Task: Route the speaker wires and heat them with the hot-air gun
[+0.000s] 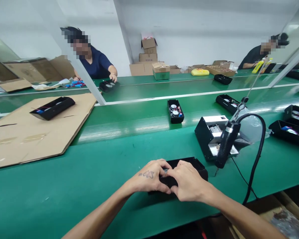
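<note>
Bare left hand and right hand, fingers curled into black open-topped rectangular housing, thumbs nearly meeting; cannot tell what they pinch | housing near front edge of green worktop | uneven push could skid it off

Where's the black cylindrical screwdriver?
Head view, right of centre: the screwdriver hangs in front of the boxy black-and-white machine, right of the right hand.

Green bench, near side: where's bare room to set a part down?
Widest free patch: between the cardboard sheet and left forearm, bar a tiny scrap. Another: between the black casing under left hand and right hand, and the open speaker box. Crowded: right side, with hanging screwdriver, black-and-silver machine, plastic bag.
</note>
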`<state>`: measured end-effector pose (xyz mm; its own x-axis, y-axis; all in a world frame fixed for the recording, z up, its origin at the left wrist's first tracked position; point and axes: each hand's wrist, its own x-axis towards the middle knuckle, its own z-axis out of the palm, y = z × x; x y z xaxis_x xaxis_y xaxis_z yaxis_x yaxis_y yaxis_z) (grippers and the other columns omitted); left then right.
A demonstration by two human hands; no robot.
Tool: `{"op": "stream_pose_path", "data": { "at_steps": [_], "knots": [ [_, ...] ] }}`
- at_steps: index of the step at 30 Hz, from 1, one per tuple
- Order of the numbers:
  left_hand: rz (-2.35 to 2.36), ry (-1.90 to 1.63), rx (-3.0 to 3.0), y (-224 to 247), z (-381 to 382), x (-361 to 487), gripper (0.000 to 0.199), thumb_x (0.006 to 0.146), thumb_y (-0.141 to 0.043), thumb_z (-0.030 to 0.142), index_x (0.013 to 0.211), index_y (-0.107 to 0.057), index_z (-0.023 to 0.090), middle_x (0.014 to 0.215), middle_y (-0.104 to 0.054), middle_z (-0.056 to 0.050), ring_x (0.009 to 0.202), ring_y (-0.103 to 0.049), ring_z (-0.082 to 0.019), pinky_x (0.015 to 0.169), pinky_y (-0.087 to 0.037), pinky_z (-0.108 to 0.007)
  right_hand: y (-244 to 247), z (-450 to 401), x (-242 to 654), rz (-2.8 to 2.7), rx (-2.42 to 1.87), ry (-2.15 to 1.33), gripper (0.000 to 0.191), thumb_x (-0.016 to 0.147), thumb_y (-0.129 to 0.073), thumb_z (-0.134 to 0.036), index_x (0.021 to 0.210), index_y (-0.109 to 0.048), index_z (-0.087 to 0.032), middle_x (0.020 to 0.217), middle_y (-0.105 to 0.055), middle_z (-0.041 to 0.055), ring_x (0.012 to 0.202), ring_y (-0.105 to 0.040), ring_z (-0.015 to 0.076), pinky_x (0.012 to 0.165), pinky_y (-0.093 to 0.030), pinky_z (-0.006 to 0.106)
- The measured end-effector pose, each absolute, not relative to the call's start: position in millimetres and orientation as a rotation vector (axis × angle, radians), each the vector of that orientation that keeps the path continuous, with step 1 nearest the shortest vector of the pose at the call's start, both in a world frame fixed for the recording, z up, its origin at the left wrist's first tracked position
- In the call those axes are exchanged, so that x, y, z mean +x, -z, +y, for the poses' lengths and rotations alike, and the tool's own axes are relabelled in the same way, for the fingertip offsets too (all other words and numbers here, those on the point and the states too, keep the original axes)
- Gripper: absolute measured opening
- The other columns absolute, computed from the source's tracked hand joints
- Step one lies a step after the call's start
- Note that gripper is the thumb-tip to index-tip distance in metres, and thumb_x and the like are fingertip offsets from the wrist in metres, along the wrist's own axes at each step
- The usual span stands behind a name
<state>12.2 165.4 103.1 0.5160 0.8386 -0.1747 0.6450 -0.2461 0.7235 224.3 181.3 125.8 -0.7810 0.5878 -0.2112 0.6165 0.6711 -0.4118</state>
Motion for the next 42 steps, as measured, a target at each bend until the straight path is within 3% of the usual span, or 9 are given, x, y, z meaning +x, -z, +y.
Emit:
{"op": "stream_pose_path", "data": {
  "at_steps": [10,18,25,27,31,33,35,38,42],
  "knots": [
    [1.228,-0.274,2.061,-102,158,13,0.031,0.057,-0.106,0.027,0.072,-0.079,0.024,0.135,-0.075,0.002,0.144,-0.058,-0.039,0.118,-0.048,-0.047,-132,176,218,2.705,1.132,0.716,0.026,0.079,-0.077,-0.032,0.103,-0.080,-0.022,0.079,-0.075,0.0065,0.083,-0.069,0.0284,0.073,-0.037,0.035],
    [1.259,-0.163,1.958,-107,163,14,0.025,0.063,-0.104,0.028,0.069,-0.079,0.026,0.137,-0.075,0.005,0.154,-0.047,-0.043,0.125,-0.042,-0.056,-126,179,218,2.748,1.114,0.678,0.029,0.077,-0.075,-0.031,0.103,-0.082,-0.020,0.079,-0.077,0.0090,0.080,-0.070,0.0297,0.070,-0.040,0.035],
    [1.235,-0.311,2.354,-89,136,15,0.020,0.071,-0.099,0.035,0.085,-0.085,0.034,0.138,-0.075,0.003,0.147,-0.056,-0.039,0.126,-0.042,-0.058,-122,159,251,3.166,1.027,0.908,0.031,0.090,-0.072,-0.024,0.121,-0.074,-0.018,0.109,-0.082,0.0092,0.100,-0.076,0.0273,0.094,-0.053,0.042],
    [1.228,-0.391,2.516,-73,123,16,0.018,0.077,-0.096,0.043,0.085,-0.083,0.032,0.143,-0.072,0.004,0.152,-0.050,-0.039,0.130,-0.034,-0.058,-120,164,278,3.519,1.375,0.898,0.037,0.096,-0.070,-0.024,0.132,-0.069,-0.022,0.122,-0.079,0.0097,0.114,-0.073,0.0276,0.100,-0.055,0.043],
    [1.202,-0.594,2.784,-48,99,21,0.036,0.074,-0.097,0.054,0.078,-0.075,0.026,0.144,-0.071,0.006,0.165,-0.020,-0.036,0.138,0.002,-0.048,-110,198,334,3.341,2.835,0.148,0.048,0.100,-0.072,-0.035,0.145,-0.062,-0.023,0.141,-0.066,0.0168,0.123,-0.066,0.0347,0.102,-0.056,0.055],
    [1.218,-0.587,2.861,-46,92,24,0.039,0.072,-0.098,0.053,0.076,-0.071,0.025,0.142,-0.071,0.005,0.168,-0.008,-0.036,0.139,0.006,-0.048,-99,217,352,3.006,3.082,0.429,0.062,0.099,-0.071,-0.046,0.153,-0.055,-0.021,0.146,-0.064,0.0195,0.127,-0.065,0.0390,0.105,-0.054,0.062],
    [1.233,-0.561,2.898,-49,90,26,0.039,0.072,-0.098,0.051,0.074,-0.069,0.025,0.141,-0.071,0.004,0.168,-0.004,-0.036,0.139,0.005,-0.051,-88,229,361,2.805,3.009,1.127,0.065,0.097,-0.073,-0.052,0.151,-0.055,-0.022,0.138,-0.070,0.0179,0.121,-0.070,0.0387,0.104,-0.055,0.062],
    [1.220,-0.577,2.911,-55,92,27,0.043,0.071,-0.098,0.054,0.070,-0.065,0.026,0.140,-0.071,0.005,0.169,-0.004,-0.035,0.139,0.005,-0.049,-72,230,364,2.736,2.947,1.810,0.053,0.086,-0.088,-0.045,0.128,-0.066,-0.023,0.111,-0.077,0.0093,0.098,-0.075,0.0300,0.091,-0.061,0.048],
    [1.210,-0.632,2.906,-53,94,24,0.043,0.068,-0.099,0.051,0.070,-0.064,0.026,0.141,-0.071,0.004,0.168,-0.011,-0.035,0.140,-0.001,-0.048,-63,216,364,2.888,2.771,2.212,0.043,0.084,-0.089,-0.039,0.115,-0.063,-0.024,0.071,-0.062,-0.0065,0.057,-0.058,0.0169,0.059,-0.053,0.033]
  ]
}}
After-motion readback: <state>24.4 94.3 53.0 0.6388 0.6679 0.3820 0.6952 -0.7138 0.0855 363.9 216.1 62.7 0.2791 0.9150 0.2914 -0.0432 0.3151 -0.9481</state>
